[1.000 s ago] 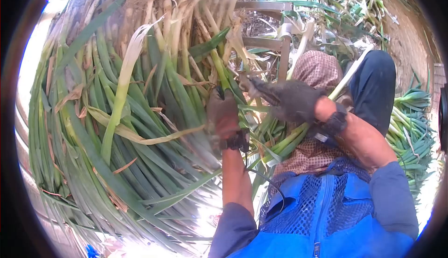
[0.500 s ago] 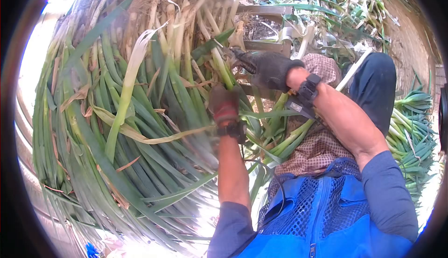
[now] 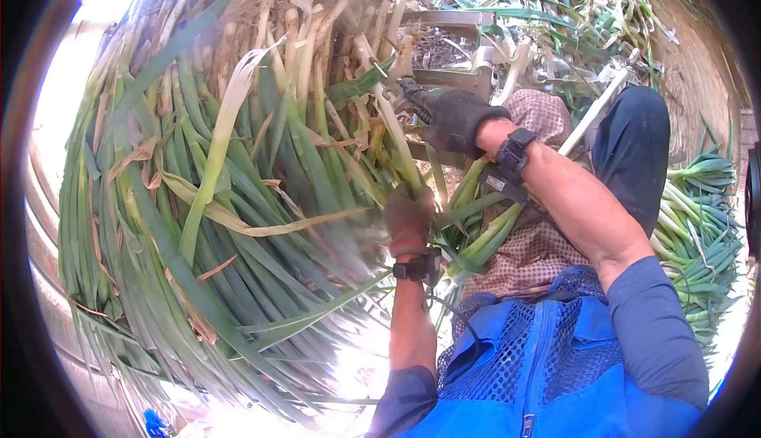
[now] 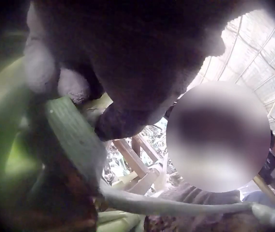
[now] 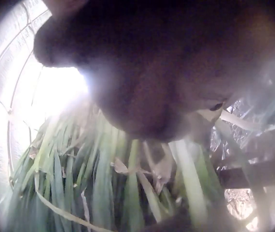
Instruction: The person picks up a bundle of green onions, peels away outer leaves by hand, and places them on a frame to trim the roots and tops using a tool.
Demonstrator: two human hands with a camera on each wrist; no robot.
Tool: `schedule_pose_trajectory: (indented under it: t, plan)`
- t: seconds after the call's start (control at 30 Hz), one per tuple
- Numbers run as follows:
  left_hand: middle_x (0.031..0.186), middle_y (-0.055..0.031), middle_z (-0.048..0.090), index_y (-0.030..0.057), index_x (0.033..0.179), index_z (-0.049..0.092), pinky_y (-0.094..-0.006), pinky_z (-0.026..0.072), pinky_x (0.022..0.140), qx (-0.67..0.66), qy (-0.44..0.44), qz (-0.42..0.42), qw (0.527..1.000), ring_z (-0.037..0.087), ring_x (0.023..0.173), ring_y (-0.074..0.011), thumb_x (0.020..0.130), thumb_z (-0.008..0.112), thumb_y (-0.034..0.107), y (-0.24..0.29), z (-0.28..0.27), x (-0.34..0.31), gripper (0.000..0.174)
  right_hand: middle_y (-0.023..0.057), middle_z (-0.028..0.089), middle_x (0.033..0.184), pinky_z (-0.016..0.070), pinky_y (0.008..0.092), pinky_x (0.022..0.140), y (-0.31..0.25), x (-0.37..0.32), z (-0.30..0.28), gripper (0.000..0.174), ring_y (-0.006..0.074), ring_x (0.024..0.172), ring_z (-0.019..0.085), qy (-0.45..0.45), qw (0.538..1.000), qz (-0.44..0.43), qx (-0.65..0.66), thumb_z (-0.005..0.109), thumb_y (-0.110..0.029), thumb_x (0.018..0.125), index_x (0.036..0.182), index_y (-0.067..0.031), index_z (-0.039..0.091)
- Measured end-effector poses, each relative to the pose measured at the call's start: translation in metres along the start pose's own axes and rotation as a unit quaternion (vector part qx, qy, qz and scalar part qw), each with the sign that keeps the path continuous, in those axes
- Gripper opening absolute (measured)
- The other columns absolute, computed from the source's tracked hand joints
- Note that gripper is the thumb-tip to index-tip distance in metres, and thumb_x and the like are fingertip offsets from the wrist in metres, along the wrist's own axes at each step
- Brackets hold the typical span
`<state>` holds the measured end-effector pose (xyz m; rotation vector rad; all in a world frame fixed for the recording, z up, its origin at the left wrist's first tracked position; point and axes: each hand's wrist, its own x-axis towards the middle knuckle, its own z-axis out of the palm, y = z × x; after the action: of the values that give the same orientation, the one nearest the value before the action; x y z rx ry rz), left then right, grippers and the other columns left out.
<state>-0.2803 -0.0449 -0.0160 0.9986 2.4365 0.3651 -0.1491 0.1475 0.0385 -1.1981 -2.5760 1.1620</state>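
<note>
A big heap of green onions (image 3: 238, 200) fills the left of the head view, roots at the top. One onion (image 3: 394, 133) slants out of it. My left hand (image 3: 408, 218), in a red and dark glove, grips that onion's green part low down. In the left wrist view the glove (image 4: 128, 72) closes over a green leaf (image 4: 74, 140). My right hand (image 3: 444, 117), in a dark glove, pinches the same onion near its pale stem. The right wrist view shows the dark glove (image 5: 176, 72) above a pale green stalk (image 5: 190, 188).
More onions (image 3: 483, 232) lie across my lap on patterned cloth. A stack of cleaned onions (image 3: 697, 224) sits at the right. A wooden frame (image 3: 452, 19) stands behind the hands, with leaf trimmings (image 3: 571, 10) scattered on the ground beyond.
My left hand has slid down and to the right along the stalk, drawing the onion out of the heap. My right hand reached up to the pale stem and stays there.
</note>
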Motion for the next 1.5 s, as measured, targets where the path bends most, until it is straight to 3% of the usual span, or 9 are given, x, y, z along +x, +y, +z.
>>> schedule_pose_trajectory:
  t: [0.37, 0.5, 0.63, 0.93, 1.1, 1.2, 1.27, 1.3, 1.5]
  plan:
    - [0.092, -0.0222, 0.075, 0.0043, 0.102, 0.074, -0.049, 0.0549, 0.082, -0.005, -0.029, -0.012, 1.0, 0.073, 0.089, -0.0415, 0.087, 0.067, 0.038, 0.012, -0.005, -0.015, 0.038, 0.0241, 0.072, 0.092, 0.0562, 0.0539, 0.077, 0.004, -0.046, 0.005, 0.079, 0.0439, 0.086, 0.071, -0.004, 1.0, -0.018, 0.004, 0.065, -0.018, 0.082, 0.156, -0.0252, 0.039]
    - [0.082, -0.0156, 0.075, 0.0043, 0.099, 0.076, -0.0428, 0.0555, 0.075, -0.03, -0.035, -0.014, 0.999, 0.074, 0.078, -0.0323, 0.086, 0.068, 0.035, 0.018, -0.006, -0.025, 0.034, 0.0227, 0.073, 0.093, 0.0571, 0.053, 0.077, 0.005, -0.102, -0.012, 0.075, 0.0433, 0.085, 0.072, -0.093, 0.995, -0.03, -0.007, 0.066, -0.025, 0.082, 0.153, -0.0203, 0.045]
    - [0.083, -0.0164, 0.074, 0.006, 0.091, 0.073, -0.046, 0.0562, 0.075, 0.142, -0.079, 0.109, 0.981, 0.073, 0.08, -0.0368, 0.084, 0.072, 0.04, 0.029, 0.018, -0.048, 0.035, 0.0249, 0.07, 0.087, 0.056, 0.0519, 0.077, 0.021, -0.127, -0.039, 0.062, 0.0422, 0.083, 0.071, -0.08, 0.996, 0.029, 0.002, 0.069, -0.027, 0.08, 0.139, -0.0098, 0.058]
    - [0.096, -0.0186, 0.075, 0.0073, 0.102, 0.074, -0.0448, 0.0568, 0.078, -0.022, -0.092, 0.307, 0.947, 0.073, 0.088, -0.037, 0.088, 0.072, 0.027, 0.139, 0.005, -0.025, 0.024, 0.021, 0.072, 0.092, 0.0555, 0.0456, 0.078, 0.044, -0.123, -0.045, 0.058, 0.0385, 0.086, 0.071, 0.021, 0.998, 0.013, 0.066, 0.071, -0.025, 0.081, 0.136, -0.0082, 0.062]
    - [0.104, -0.0231, 0.074, -0.0001, 0.121, 0.07, -0.0425, 0.0577, 0.084, -0.046, 0.211, 0.21, 0.953, 0.074, 0.095, -0.0395, 0.089, 0.07, 0.027, 0.082, -0.015, 0.067, 0.042, 0.0237, 0.072, 0.111, 0.0567, 0.0438, 0.085, 0.062, -0.122, -0.033, 0.069, 0.0372, 0.093, 0.072, 0.047, 0.996, 0.021, 0.077, 0.072, -0.025, 0.081, 0.145, -0.0057, 0.056]
    - [0.108, -0.0283, 0.072, -0.0012, 0.127, 0.064, -0.0491, 0.0557, 0.088, 0.163, 0.238, 0.082, 0.954, 0.071, 0.1, -0.0462, 0.091, 0.065, 0.027, 0.048, -0.05, 0.1, 0.046, 0.0256, 0.072, 0.112, 0.057, 0.0438, 0.088, 0.029, -0.132, -0.039, 0.072, 0.0397, 0.096, 0.072, -0.04, 0.989, 0.023, 0.144, 0.073, -0.028, 0.082, 0.148, -0.0077, 0.054]
    - [0.107, -0.0299, 0.071, -0.001, 0.128, 0.063, -0.0517, 0.0546, 0.089, 0.121, 0.286, 0.118, 0.943, 0.07, 0.101, -0.0481, 0.091, 0.064, 0.027, 0.037, -0.052, 0.106, 0.046, 0.0271, 0.071, 0.109, 0.0571, 0.0441, 0.088, 0.016, -0.132, -0.033, 0.073, 0.0403, 0.096, 0.072, -0.063, 0.99, 0.016, 0.127, 0.073, -0.028, 0.083, 0.15, -0.0101, 0.052]
    - [0.108, -0.0309, 0.071, -0.0006, 0.125, 0.064, -0.0516, 0.0541, 0.088, 0.132, 0.182, -0.008, 0.974, 0.07, 0.102, -0.0476, 0.092, 0.064, 0.028, 0.07, -0.066, 0.087, 0.044, 0.028, 0.071, 0.105, 0.057, 0.0451, 0.085, 0.013, -0.132, -0.028, 0.075, 0.0403, 0.095, 0.071, -0.071, 0.988, -0.007, 0.136, 0.073, -0.028, 0.083, 0.153, -0.0128, 0.049]
    - [0.096, -0.0239, 0.075, 0.0001, 0.103, 0.074, -0.0478, 0.0546, 0.079, 0.08, 0.124, -0.006, 0.989, 0.072, 0.092, -0.0438, 0.093, 0.07, 0.039, 0.029, -0.042, 0.09, 0.041, 0.0278, 0.071, 0.099, 0.0556, 0.0486, 0.08, 0.013, -0.134, -0.034, 0.069, 0.0435, 0.088, 0.07, -0.078, 0.99, 0.018, 0.113, 0.074, -0.027, 0.082, 0.145, -0.0075, 0.055]
